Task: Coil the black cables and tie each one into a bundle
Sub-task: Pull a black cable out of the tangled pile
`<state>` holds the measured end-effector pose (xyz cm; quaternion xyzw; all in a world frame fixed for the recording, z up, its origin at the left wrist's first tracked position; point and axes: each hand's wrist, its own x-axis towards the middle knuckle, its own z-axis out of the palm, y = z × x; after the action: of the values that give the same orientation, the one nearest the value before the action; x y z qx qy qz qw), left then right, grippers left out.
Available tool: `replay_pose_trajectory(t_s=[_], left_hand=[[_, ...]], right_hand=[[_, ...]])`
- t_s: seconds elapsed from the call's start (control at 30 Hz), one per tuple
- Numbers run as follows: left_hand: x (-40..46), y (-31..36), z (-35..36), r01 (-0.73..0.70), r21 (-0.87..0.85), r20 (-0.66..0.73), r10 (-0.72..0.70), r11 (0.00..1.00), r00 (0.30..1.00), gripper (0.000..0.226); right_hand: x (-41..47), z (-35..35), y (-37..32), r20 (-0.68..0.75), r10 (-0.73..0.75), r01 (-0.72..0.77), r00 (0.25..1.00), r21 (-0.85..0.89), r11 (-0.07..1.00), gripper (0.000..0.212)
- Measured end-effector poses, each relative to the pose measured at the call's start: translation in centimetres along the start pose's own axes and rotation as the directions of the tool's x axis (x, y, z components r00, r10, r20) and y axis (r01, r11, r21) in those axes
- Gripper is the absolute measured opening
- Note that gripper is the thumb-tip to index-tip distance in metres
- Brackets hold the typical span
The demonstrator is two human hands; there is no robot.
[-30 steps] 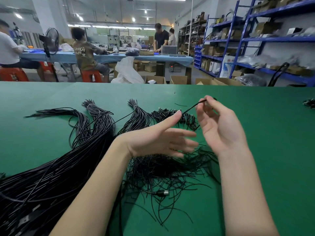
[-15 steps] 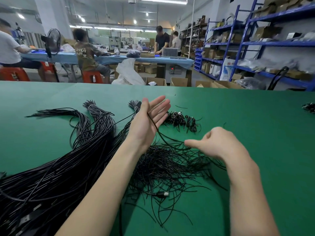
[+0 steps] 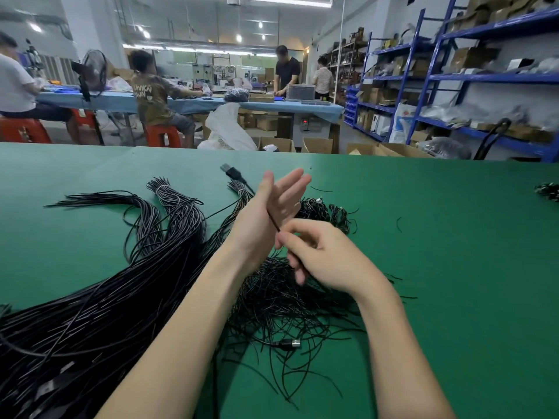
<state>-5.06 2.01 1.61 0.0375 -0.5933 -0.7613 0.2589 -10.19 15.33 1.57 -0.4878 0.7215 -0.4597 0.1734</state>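
The left hand (image 3: pixel 273 213) is held up with fingers spread, a black USB cable (image 3: pixel 273 222) crossing its palm. The right hand (image 3: pixel 320 255), just beside it, pinches that cable.

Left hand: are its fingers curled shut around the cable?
No, the left hand is held up with fingers straight while the cable runs across its palm.

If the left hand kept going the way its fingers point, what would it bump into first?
Probably nothing on the table: the left hand points up and away, over bare green table. The USB plug sits just left of that line; depth is unclear.
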Motion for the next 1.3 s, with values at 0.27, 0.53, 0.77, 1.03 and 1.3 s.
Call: replay_pose_trajectory(t_s=[0.27, 0.53, 0.77, 1.03, 1.3], left_hand=[[-0.5, 1.1, -1.0, 0.017, -0.038, 0.141, -0.011, 0.999, 0.990, 0.062], [-1.7, 2.7, -0.9, 0.160, -0.025, 0.423, -0.134, 0.987, 0.896, 0.071], [-2.6, 3.9, -1.4, 0.325, 0.452, 0.560, -0.548, 0.831, 0.622, 0.072], [-2.2, 3.6, -1.1, 0.107, 0.808, 0.206, -0.447, 0.580, 0.870, 0.067], [-1.8, 3.0, -1.7, 0.041, 0.367, 0.293, -0.157, 0.929, 0.943, 0.053]], right_hand=[[-0.5, 0.0, 2.8, 0.197, 0.216, -0.264, 0.956, 0.268, 0.927, 0.042], [-0.8, -0.7, 5.0, 0.173, 0.361, -0.354, 0.916, -0.073, 0.933, 0.060], [0.4, -3.6, 3.9, -0.125, 0.139, -0.152, 0.982, -0.096, 0.984, 0.033], [0.1, -5.0, -1.2, -0.231, -0.117, 0.083, 0.966, -0.153, 0.985, 0.021], [1.1, -1.0, 1.5, 0.148, -0.046, 0.007, 0.988, 0.250, 0.968, 0.025]])
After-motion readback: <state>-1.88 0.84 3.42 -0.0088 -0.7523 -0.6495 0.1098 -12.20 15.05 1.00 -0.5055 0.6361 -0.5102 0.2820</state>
